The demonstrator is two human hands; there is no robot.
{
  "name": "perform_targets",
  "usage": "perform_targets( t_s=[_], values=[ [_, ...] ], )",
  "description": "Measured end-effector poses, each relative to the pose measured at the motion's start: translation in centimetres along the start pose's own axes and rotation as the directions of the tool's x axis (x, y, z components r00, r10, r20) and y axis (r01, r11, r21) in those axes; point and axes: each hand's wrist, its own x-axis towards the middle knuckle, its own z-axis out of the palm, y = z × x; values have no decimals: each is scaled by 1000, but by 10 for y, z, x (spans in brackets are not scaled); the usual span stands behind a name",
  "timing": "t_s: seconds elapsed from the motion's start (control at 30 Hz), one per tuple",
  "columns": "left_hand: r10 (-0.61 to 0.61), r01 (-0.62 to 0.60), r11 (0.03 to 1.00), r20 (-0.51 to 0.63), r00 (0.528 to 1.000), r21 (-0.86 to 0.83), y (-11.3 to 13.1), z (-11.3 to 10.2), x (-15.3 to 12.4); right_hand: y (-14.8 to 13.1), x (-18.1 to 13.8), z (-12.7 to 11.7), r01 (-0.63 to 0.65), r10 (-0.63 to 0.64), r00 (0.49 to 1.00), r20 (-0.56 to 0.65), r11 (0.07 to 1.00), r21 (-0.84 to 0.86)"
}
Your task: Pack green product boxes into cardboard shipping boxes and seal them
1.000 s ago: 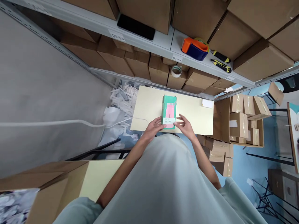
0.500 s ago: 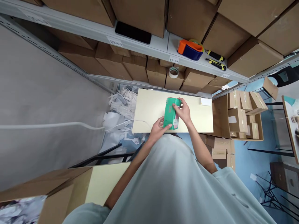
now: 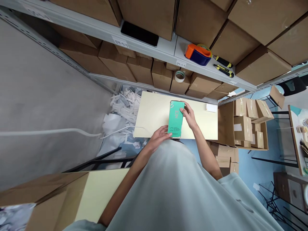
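A green printed carton (image 3: 175, 119) is held above the pale yellow tabletop (image 3: 152, 110), one broad face turned up toward me. My left hand (image 3: 159, 137) grips its lower left corner, thumb along the bottom edge. At the upper right edge, my right hand (image 3: 189, 116) holds the carton with the thumb on the front face and the other fingers behind it. A small white box (image 3: 211, 107) lies on the table to the right of my right hand.
Brown cartons fill the shelves ahead. On the shelf edge lie a black phone (image 3: 139, 33), an orange and blue tape dispenser (image 3: 197, 55) and box cutters (image 3: 223, 70). A tape roll (image 3: 179, 76) sits below. Shredded paper (image 3: 125, 106) heaps left; an open carton (image 3: 226, 123) of boxes stands right.
The green carton has turned, so its broad face shows flat and the pinkish side panel is out of sight. Both hands stay on it. The view has shifted slightly.
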Motion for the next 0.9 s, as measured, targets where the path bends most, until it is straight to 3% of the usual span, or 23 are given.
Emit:
perform_targets(
  t_s=[0.13,0.33,0.43,0.53,0.6,0.7,0.8,0.9],
  values=[
    [67,-58,995,-130,989,76,-10,1,8,-4,1,0,60,-54,996,65,995,-85],
    [203,-128,964,-331,921,234,-15,12,17,-14,-6,9,38,-70,990,-122,968,-246],
    [306,-166,915,-366,879,367,-13,21,13,-17,-5,11,54,-99,983,-152,959,-279],
    [330,-204,907,-323,887,368,-8,22,6,-17,-2,6,72,-106,986,-127,966,-247],
    [256,-186,948,-273,927,258,-3,18,1,-17,-1,1,82,-99,992,-82,978,-193],
    [76,-64,995,-160,984,79,3,7,-4,-17,-2,-7,96,-97,995,2,989,-111],
    [-33,32,999,-53,998,-14,5,1,-6,-19,-4,-9,109,-105,993,55,990,-87],
    [-29,28,999,-36,999,-32,1,3,-4,-18,-4,-8,111,-103,990,92,990,-89]
  ],
)
